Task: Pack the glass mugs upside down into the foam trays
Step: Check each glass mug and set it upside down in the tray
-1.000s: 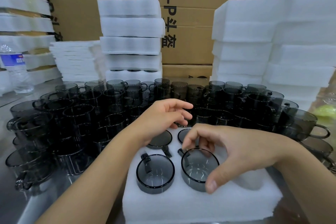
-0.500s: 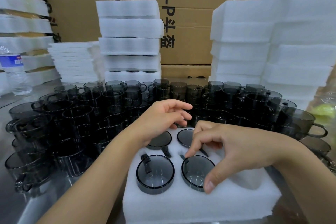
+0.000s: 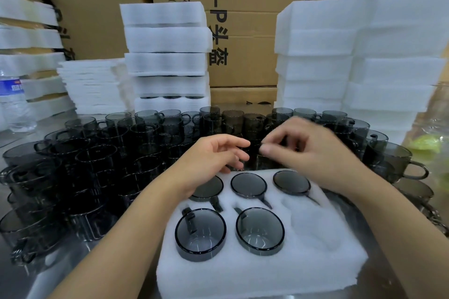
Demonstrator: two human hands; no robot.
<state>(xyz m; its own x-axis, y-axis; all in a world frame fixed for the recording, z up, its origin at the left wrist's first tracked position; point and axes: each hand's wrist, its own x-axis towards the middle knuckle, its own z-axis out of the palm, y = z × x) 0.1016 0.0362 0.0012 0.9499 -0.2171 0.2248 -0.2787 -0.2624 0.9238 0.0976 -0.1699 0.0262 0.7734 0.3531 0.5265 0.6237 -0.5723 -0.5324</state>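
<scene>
your foam tray (image 3: 262, 274) sits near you, about the middle of the metal table (image 3: 73, 262). 5 packed mugs (image 3: 200, 233) sit in it upside down, bases up: 3 in the far row, and 2 in the near row at its left and middle. the near right pocket (image 3: 311, 226) shows only bare foam.

your left hand (image 3: 213, 155) hovers over the tray's far left corner, fingers relaxed and loosely curved, gripping nothing. its wrist covers part of the far left mug (image 3: 209, 188). your right hand (image 3: 311, 150) is just beside it, over the tray's far edge, and it is blurred. its thumb and forefinger curl toward each other, but you cannot tell whether they pinch anything.

both hands are just in front of the loose mugs (image 3: 109, 160), a dense crowd of upright dark glass spreading from left to right beyond and beside the tray. behind them stand foam stacks (image 3: 167, 39), cardboard boxes (image 3: 255, 19) and, at the far left, a water bottle (image 3: 14, 102).
</scene>
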